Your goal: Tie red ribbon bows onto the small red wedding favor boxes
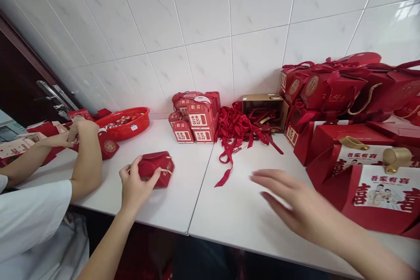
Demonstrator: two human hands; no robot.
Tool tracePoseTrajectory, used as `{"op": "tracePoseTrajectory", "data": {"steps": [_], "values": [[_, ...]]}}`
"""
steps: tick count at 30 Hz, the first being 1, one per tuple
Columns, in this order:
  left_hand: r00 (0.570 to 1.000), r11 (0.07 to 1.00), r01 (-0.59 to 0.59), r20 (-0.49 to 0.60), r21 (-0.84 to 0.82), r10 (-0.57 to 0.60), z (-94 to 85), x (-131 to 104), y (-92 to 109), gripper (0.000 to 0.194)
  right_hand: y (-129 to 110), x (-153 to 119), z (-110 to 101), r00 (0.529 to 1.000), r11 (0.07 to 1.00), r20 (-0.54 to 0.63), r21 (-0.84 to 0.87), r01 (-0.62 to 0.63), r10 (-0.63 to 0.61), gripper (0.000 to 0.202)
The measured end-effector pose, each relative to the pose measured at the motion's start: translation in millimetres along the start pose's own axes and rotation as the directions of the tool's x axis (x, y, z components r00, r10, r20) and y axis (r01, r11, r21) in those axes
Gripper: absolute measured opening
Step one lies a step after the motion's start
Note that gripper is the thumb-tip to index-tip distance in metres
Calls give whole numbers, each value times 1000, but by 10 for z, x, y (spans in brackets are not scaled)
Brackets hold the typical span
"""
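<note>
My left hand (139, 183) is closed around a small red gift box (156, 168) with a thin cord on its side, held at the white table's surface left of the seam. Over the table to the right, my right hand (288, 201) is open with nothing in it, its fingers stretched out and slightly blurred. Ahead of it lies a heap of red ribbons (233, 124), with one loose ribbon end (224, 178) trailing toward me. Small red-and-white boxes (197, 120) are stacked just left of the ribbons.
An open brown box (264, 98) stands by the ribbons. Several red gift boxes (331, 87) and larger red bags (382, 201) fill the right side. At left, a co-worker's arms (87, 153) work near a red basin (139, 124). A tiled wall (210, 17) rises behind.
</note>
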State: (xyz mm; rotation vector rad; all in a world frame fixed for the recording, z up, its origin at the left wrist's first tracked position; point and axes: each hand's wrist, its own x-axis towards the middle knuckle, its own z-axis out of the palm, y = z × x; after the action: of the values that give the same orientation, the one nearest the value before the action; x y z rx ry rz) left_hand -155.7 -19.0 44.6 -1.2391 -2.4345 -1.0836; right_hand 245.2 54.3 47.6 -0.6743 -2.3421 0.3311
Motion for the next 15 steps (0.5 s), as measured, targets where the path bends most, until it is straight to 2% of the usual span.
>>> {"op": "tracePoseTrajectory", "data": {"steps": [1, 3, 4, 6, 8, 10, 12, 14, 15], "values": [[998, 996, -67, -7, -61, 67, -11, -36, 2, 80, -5, 121, 149, 994, 999, 104, -38, 20, -16, 37], [976, 960, -210, 11, -185, 216, -42, -110, 53, 79, 61, 385, 482, 953, 994, 302, -103, 40, -7, 50], [958, 931, -267, 41, -250, 285, -60, -144, 98, 78, 116, 502, 640, 935, 991, 354, -128, 30, 17, 50], [907, 862, -328, 128, -386, 402, -91, -199, 211, 77, 228, 660, 884, 922, 988, 379, -154, -16, 74, 38], [846, 802, -336, 215, -494, 488, -99, -241, 329, 76, 282, 696, 984, 930, 983, 347, -175, -63, 122, 26], [790, 756, -351, 258, -552, 555, -60, -281, 426, 76, 247, 636, 917, 940, 978, 303, -178, -105, 156, 22], [742, 723, -369, 283, -584, 608, 37, -328, 494, 75, 127, 526, 684, 955, 977, 240, -163, -136, 173, 20], [684, 698, -372, 328, -612, 652, 182, -382, 545, 77, -46, 400, 314, 982, 982, 79, -89, -166, 174, 20], [649, 682, -367, 351, -633, 675, 264, -408, 574, 78, -138, 337, 98, 978, 985, -122, 47, -165, 170, 18]]}}
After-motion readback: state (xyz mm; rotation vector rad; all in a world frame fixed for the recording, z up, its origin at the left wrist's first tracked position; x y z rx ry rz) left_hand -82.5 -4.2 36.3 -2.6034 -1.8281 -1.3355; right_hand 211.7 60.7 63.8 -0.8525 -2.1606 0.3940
